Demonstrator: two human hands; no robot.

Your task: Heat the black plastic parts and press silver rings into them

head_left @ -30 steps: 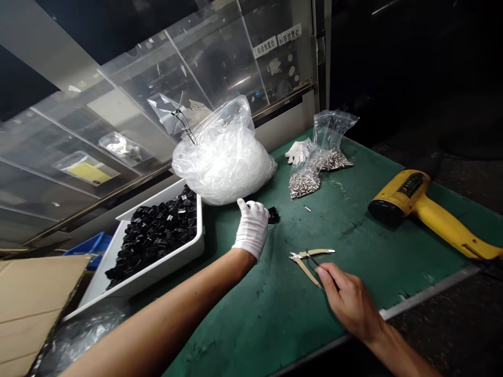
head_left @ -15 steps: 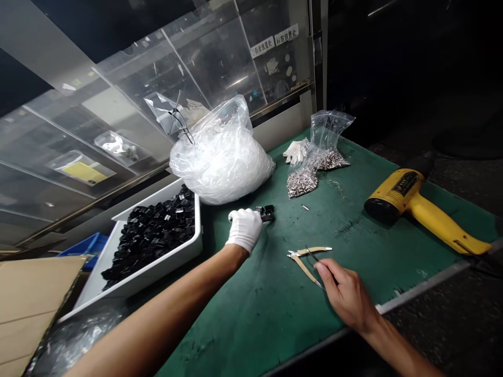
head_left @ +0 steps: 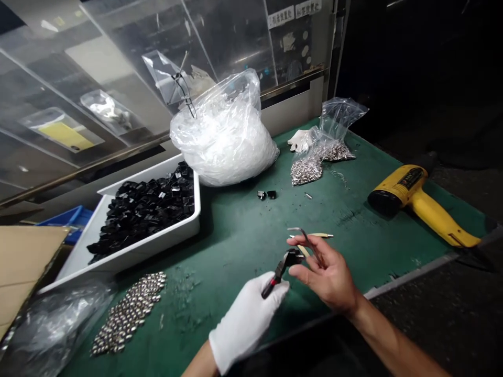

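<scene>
My left hand [head_left: 245, 322], in a white glove, is shut on a small black plastic part [head_left: 283, 264] with a dark red-tipped stem. My right hand [head_left: 326, 277], bare, holds curved metal tweezers [head_left: 304, 235] and its fingers touch the black part. Side cutters with beige handles [head_left: 314, 235] lie on the green mat [head_left: 236, 251], partly hidden behind my right hand. Two small black pieces [head_left: 266, 195] sit apart on the mat, well beyond both hands.
A white tray [head_left: 157, 243] full of black parts stands left of a large clear bag of white plastic [head_left: 223, 136]. Silver metal parts [head_left: 128, 314] lie loose at the front left. A yellow heat gun [head_left: 412, 201] rests at the right.
My left hand has left the black pieces and moved toward me with a black part, meeting my right hand. My right hand has lifted the tweezers off the cutters.
</scene>
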